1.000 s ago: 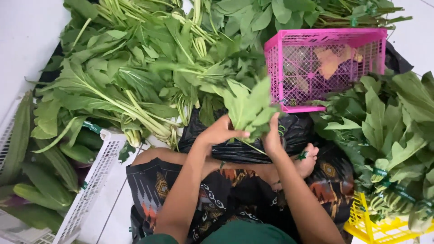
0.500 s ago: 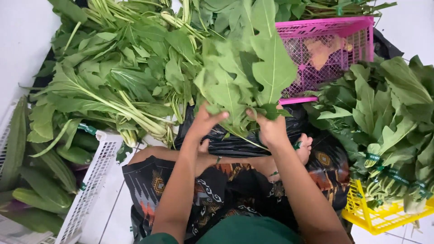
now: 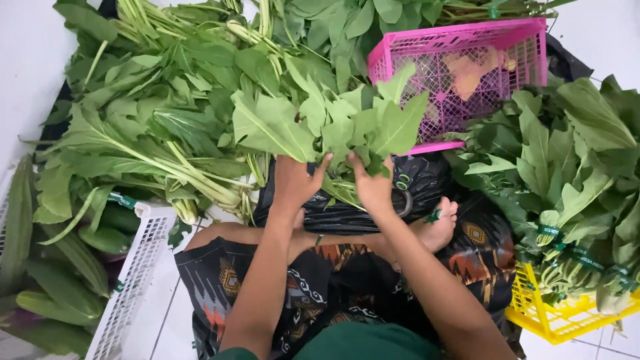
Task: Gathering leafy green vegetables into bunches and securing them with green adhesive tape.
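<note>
I hold a bunch of broad green leaves (image 3: pixel 333 123) upright over my lap with both hands. My left hand (image 3: pixel 293 181) grips the left side of its stems, and my right hand (image 3: pixel 373 187) grips the right side. Under the bunch lies a black plastic bag (image 3: pixel 413 183) on my lap, with small green bands (image 3: pixel 403 181) on it. I sit cross-legged in a dark patterned cloth (image 3: pixel 253 280), one bare foot (image 3: pixel 440 227) showing at the right.
A big pile of leafy greens (image 3: pixel 153 127) lies at the upper left. A pink crate (image 3: pixel 467 73) stands behind the bunch. Tied green bundles fill a yellow crate (image 3: pixel 567 320) at right. A white crate (image 3: pixel 127 287) at left holds long green gourds (image 3: pixel 60 280).
The bunch has spread wider and tilted left between my hands. My hands stay at its stems. The camera has shifted slightly.
</note>
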